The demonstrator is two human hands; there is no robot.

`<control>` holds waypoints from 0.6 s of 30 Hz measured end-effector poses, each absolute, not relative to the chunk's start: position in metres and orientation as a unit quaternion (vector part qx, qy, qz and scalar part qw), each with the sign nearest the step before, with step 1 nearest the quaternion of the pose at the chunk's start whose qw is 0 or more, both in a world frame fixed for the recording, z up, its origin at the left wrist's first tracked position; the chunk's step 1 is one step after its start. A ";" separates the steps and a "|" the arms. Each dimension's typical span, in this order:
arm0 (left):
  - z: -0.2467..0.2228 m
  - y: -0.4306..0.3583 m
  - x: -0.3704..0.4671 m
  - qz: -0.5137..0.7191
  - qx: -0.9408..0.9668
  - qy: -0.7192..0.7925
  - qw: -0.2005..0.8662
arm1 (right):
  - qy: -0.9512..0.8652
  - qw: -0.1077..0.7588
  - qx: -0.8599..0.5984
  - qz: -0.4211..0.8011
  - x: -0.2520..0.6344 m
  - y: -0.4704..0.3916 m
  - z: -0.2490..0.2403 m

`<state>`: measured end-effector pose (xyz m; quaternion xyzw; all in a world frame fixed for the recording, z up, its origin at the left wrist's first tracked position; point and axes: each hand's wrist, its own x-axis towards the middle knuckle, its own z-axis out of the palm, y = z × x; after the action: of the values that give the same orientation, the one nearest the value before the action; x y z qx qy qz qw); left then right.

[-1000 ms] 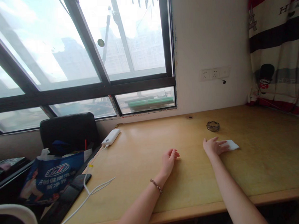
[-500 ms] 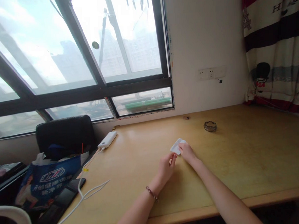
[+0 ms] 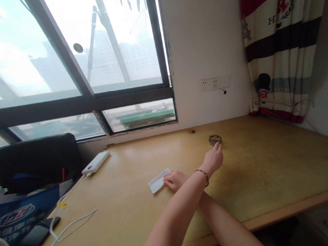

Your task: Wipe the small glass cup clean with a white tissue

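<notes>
left grip [image 3: 213, 159] at dark ring [image 3: 214, 136]

The left hand [image 3: 214, 160] and the right hand [image 3: 176, 179] are both bare; the left forearm [image 3: 181, 209] and the right forearm [image 3: 225, 222] are bare too, as far up as I can see, narrow near the hands and fuller farther back; around the left wrist [image 3: 205, 167] goes a slim bracelet [image 3: 205, 174], dark brown broken up by paler flecks, a single band with a knobbly, rope-like outline; it sits close against the arm; whether it is braided cord or strung beads I can't make out from here.
</notes>
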<state>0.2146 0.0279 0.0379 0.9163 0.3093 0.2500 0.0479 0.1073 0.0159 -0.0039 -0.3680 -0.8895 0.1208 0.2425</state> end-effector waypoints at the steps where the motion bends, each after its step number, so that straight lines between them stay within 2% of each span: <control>1: 0.033 0.034 0.227 0.231 0.916 0.325 0.042 | -0.881 0.247 -0.385 0.121 0.108 0.014 -0.003; 7: 0.005 0.063 0.258 0.159 0.907 0.388 0.047 | -0.852 0.265 -0.427 0.144 0.111 0.009 -0.002; 18: 0.004 0.079 0.243 0.179 0.899 0.392 0.073 | -0.843 0.257 -0.451 0.138 0.108 0.009 -0.001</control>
<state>0.2434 0.0791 0.0045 0.8992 0.3924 0.1792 0.0730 0.1082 0.0089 -0.0014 -0.4515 -0.8432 0.1385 0.2568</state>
